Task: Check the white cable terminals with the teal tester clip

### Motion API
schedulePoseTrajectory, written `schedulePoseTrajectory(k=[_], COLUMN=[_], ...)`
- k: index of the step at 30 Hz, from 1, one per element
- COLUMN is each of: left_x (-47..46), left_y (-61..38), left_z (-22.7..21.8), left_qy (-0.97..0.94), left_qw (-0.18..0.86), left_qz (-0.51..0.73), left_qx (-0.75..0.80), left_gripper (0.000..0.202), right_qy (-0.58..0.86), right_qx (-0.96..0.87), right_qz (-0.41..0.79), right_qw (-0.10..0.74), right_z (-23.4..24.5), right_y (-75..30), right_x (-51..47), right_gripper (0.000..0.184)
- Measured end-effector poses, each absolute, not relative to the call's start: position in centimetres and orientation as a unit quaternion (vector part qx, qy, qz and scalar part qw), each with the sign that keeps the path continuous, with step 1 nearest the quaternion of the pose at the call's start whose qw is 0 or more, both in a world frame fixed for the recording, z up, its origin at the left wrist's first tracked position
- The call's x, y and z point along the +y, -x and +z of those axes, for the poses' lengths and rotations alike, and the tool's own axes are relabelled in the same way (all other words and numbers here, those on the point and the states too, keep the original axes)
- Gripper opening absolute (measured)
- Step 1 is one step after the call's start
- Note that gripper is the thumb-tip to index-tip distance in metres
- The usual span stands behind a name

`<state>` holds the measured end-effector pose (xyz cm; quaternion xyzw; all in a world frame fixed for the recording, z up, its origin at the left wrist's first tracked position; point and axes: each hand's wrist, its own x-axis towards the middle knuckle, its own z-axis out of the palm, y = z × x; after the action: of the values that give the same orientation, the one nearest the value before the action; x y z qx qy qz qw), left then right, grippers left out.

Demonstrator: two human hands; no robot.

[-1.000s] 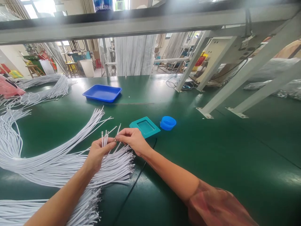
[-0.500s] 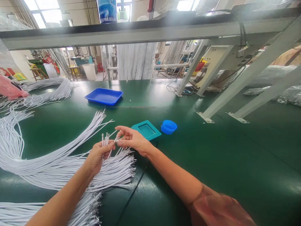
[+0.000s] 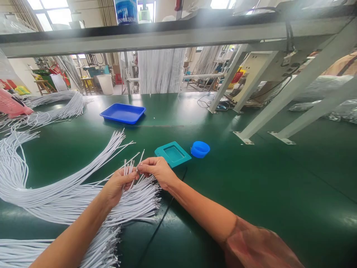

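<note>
My left hand (image 3: 117,184) is closed round a small bunch of thin white wires (image 3: 128,168) whose stripped ends point upward. My right hand (image 3: 157,170) pinches the tip of one wire beside that bunch, thumb and forefinger together. Both hands hover over a large fan of white wires (image 3: 69,193) lying on the green bench (image 3: 251,186). A teal square tray (image 3: 173,153) and a small round blue cup (image 3: 200,149) sit just beyond my right hand.
A blue rectangular tray (image 3: 123,112) lies farther back. More white wire bundles (image 3: 52,108) curve at the far left beside a pink object (image 3: 11,106). Grey metal frame legs (image 3: 281,96) stand on the bench at right. A black cable (image 3: 158,223) runs under my right forearm.
My right hand's fingers, spread half a second ago, have closed into a pinch on a wire tip and moved in against my left hand. The left hand stays on its bunch.
</note>
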<state>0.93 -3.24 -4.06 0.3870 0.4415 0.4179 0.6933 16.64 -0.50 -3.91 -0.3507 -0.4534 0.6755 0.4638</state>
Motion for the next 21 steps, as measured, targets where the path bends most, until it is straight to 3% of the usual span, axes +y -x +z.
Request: schedulePoseTrajectory(k=[4, 7, 9, 11, 13, 15, 17, 21], left_x=[-3.3, -3.5, -3.6, -3.7, -3.7, -3.6, -3.4, -3.3], left_y=[-1.1, -1.5, -1.8, -1.9, -1.9, -1.8, -1.6, -1.4], left_z=[-4.0, -4.0, -4.1, -4.1, -4.0, -4.0, -4.1, -4.3], left_qy=[-0.399, -0.426, -0.433, -0.432, -0.427, -0.42, -0.41, -0.417], left_qw=[0.671, 0.623, 0.596, 0.584, 0.588, 0.6, 0.611, 0.609], left_qz=[0.435, 0.464, 0.482, 0.491, 0.489, 0.482, 0.479, 0.482], left_qx=[0.45, 0.463, 0.474, 0.481, 0.483, 0.481, 0.479, 0.473], left_gripper=[0.018, 0.018, 0.018, 0.018, 0.018, 0.018, 0.017, 0.015], right_qy=[0.326, 0.37, 0.42, 0.442, 0.411, 0.352, 0.323, 0.355], right_qx=[-0.442, -0.464, -0.539, -0.66, -0.771, -0.841, -0.86, -0.799], right_qz=[0.707, 0.665, 0.557, 0.367, 0.166, 0.055, 0.062, 0.289], right_qw=[0.446, 0.453, 0.472, 0.484, 0.457, 0.408, 0.391, 0.39], right_z=[-3.9, -3.9, -4.1, -4.3, -4.5, -4.5, -4.3, -3.9], right_y=[-16.4, -16.4, -16.4, -16.5, -16.9, -17.3, -17.7, -18.1], right_x=[-0.6, -0.8, -1.1, -1.5, -1.6, -1.3, -0.8, 0.3], right_gripper=[0.028, 0.026, 0.022, 0.02, 0.024, 0.028, 0.027, 0.027])
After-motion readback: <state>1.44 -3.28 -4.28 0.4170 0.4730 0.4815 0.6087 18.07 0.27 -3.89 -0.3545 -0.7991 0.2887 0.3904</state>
